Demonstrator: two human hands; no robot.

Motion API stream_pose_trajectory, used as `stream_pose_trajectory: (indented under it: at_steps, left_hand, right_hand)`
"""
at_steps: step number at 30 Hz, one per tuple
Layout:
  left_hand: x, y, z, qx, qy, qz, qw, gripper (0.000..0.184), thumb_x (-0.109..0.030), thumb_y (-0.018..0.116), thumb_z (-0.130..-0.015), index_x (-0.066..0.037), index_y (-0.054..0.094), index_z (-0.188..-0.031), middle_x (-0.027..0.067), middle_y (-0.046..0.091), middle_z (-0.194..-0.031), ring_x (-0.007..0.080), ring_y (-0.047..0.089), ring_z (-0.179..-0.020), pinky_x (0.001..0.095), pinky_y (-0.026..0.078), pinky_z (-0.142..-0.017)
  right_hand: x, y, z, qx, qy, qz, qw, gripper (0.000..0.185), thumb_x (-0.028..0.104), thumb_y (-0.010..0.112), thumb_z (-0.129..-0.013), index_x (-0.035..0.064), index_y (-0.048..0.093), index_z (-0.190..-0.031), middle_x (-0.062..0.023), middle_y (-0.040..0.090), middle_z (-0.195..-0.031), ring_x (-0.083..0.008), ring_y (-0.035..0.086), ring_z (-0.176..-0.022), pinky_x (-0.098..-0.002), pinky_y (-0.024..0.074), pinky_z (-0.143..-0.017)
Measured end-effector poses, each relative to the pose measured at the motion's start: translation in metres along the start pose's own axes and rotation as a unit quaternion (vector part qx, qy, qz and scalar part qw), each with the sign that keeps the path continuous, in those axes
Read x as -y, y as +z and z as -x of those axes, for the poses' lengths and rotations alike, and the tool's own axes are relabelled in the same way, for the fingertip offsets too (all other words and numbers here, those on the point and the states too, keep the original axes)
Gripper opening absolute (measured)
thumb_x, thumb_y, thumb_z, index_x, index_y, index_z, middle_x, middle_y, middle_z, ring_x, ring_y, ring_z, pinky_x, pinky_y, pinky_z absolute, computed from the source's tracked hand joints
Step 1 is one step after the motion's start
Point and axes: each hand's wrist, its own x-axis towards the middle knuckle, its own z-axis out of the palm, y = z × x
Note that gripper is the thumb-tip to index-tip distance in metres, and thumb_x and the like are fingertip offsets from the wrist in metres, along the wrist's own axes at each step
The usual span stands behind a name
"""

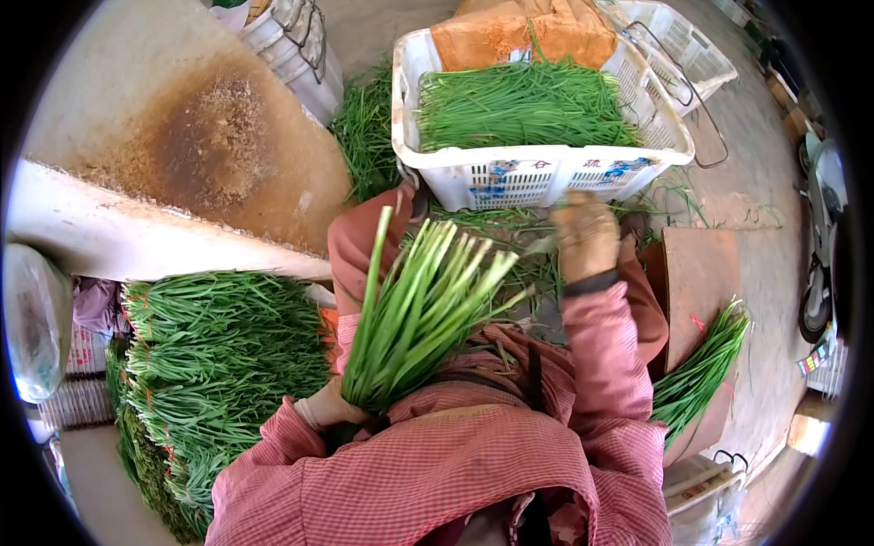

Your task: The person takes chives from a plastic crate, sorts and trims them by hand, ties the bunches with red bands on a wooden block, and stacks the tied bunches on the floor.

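My left hand [332, 405], in a pale glove, is wrapped round the lower part of a bunch of garlic chives [410, 314]. Their pale cut ends fan out upward, away from my body. My right hand [584, 238], in a brownish glove, is held apart from the bunch on its right, in front of the crate. Motion smears its fingers, and a faint greyish streak beside them is too blurred to name. Loose chives [523, 100] fill the white plastic crate [546, 159] beyond my knees.
Tied chive bundles [218, 373] are stacked at left, below a stained white slab [182, 146]. One tied bundle [706, 369] lies on a brown board [696, 273] at right. An orange-brown cloth [528, 41] covers the crate's back. Loose stems litter the floor.
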Motion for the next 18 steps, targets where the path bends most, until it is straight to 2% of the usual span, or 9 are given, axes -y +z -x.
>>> stream_pose_trajectory:
  at_steps: [1, 3, 4, 6, 7, 8, 9, 11, 18]
  left_hand:
    - [-0.001, -0.003, -0.001, 0.019, 0.001, 0.033, 0.999, 0.047, -0.012, 0.067, -0.066, -0.004, 0.049, -0.109, 0.0060, 0.056, -0.083, 0.0155, 0.050, -0.072, 0.0269, 0.040, -0.065]
    - [-0.003, -0.013, -0.005, 0.061, 0.003, 0.087, 0.994, 0.047, -0.012, 0.067, -0.066, -0.004, 0.049, -0.109, 0.0061, 0.055, -0.082, 0.0155, 0.050, -0.071, 0.0268, 0.040, -0.064]
    - [-0.004, -0.018, -0.007, 0.082, 0.006, 0.109, 0.991, 0.047, -0.012, 0.067, -0.066, -0.004, 0.049, -0.109, 0.0061, 0.055, -0.081, 0.0155, 0.050, -0.070, 0.0268, 0.040, -0.063]
    - [-0.002, -0.027, -0.012, 0.127, 0.014, 0.143, 0.981, 0.047, -0.013, 0.067, -0.066, -0.004, 0.048, -0.109, 0.0062, 0.055, -0.080, 0.0155, 0.049, -0.069, 0.0267, 0.039, -0.062]
    - [-0.002, -0.031, -0.016, 0.146, 0.018, 0.155, 0.977, 0.047, -0.013, 0.067, -0.066, -0.004, 0.048, -0.109, 0.0062, 0.055, -0.080, 0.0155, 0.049, -0.069, 0.0266, 0.039, -0.062]
    - [-0.009, -0.034, -0.020, 0.163, 0.021, 0.167, 0.972, 0.047, -0.013, 0.067, -0.066, -0.004, 0.048, -0.109, 0.0062, 0.055, -0.079, 0.0155, 0.049, -0.068, 0.0266, 0.039, -0.061]
    - [-0.017, -0.035, -0.025, 0.174, 0.021, 0.173, 0.969, 0.047, -0.013, 0.067, -0.066, -0.004, 0.048, -0.109, 0.0062, 0.055, -0.079, 0.0155, 0.049, -0.068, 0.0265, 0.039, -0.061]
    - [-0.045, -0.029, -0.036, 0.181, 0.007, 0.182, 0.966, 0.048, -0.012, 0.067, -0.065, -0.004, 0.048, -0.108, 0.0053, 0.053, -0.075, 0.0144, 0.046, -0.065, 0.0261, 0.036, -0.058]
    - [-0.031, -0.031, -0.057, 0.223, -0.063, 0.155, 0.960, 0.063, -0.014, 0.070, -0.062, -0.002, 0.041, -0.117, 0.0096, 0.050, -0.095, 0.0185, 0.046, -0.085, 0.0291, 0.037, -0.073]
  right_hand:
    - [-0.028, -0.003, 0.003, -0.064, 0.024, 0.057, 0.996, 0.019, 0.018, 0.056, -0.075, 0.0046, 0.057, -0.088, -0.0107, 0.057, -0.088, -0.0290, 0.052, -0.089, -0.0395, 0.0411, -0.077]
    - [-0.068, -0.006, 0.030, 0.216, 0.182, 0.257, 0.924, 0.045, 0.029, 0.058, -0.073, 0.0033, 0.049, -0.108, -0.0125, 0.044, -0.117, -0.0293, 0.039, -0.111, -0.0443, 0.0367, -0.087]
    - [-0.075, 0.008, 0.055, 0.229, 0.275, 0.275, 0.892, 0.061, 0.035, 0.060, -0.070, 0.0044, 0.040, -0.118, -0.0125, 0.037, -0.125, -0.0303, 0.036, -0.113, -0.0455, 0.0346, -0.089]
    - [-0.065, 0.025, 0.098, 0.336, 0.261, 0.277, 0.862, 0.072, 0.039, 0.059, -0.070, 0.0051, 0.029, -0.125, -0.0120, 0.036, -0.125, -0.0296, 0.045, -0.104, -0.0432, 0.0410, -0.080]
    - [-0.076, 0.039, 0.122, 0.391, 0.266, 0.103, 0.875, 0.061, 0.038, 0.058, -0.074, 0.0034, 0.037, -0.120, -0.0132, 0.046, -0.116, -0.0257, 0.051, -0.096, -0.0389, 0.0439, -0.076]
    - [-0.060, 0.040, 0.131, 0.380, 0.333, -0.068, 0.860, 0.041, 0.033, 0.051, -0.079, 0.0062, 0.047, -0.110, -0.0214, 0.057, -0.089, -0.0360, 0.056, -0.078, -0.0414, 0.0441, -0.071]
    - [-0.055, 0.066, 0.161, 0.255, 0.322, -0.226, 0.883, 0.035, 0.033, 0.046, -0.083, 0.0039, 0.054, -0.101, -0.0173, 0.059, -0.086, -0.0291, 0.058, -0.079, -0.0384, 0.0458, -0.068]
    - [-0.026, 0.067, 0.164, 0.225, 0.404, -0.414, 0.784, 0.035, 0.034, 0.046, -0.084, 0.0039, 0.055, -0.100, -0.0167, 0.059, -0.086, -0.0283, 0.058, -0.079, -0.0378, 0.0457, -0.068]
    - [0.003, 0.041, 0.135, 0.194, 0.458, -0.606, 0.621, 0.035, 0.034, 0.044, -0.085, 0.0037, 0.055, -0.099, -0.0144, 0.060, -0.086, -0.0254, 0.057, -0.078, -0.0357, 0.0455, -0.069]
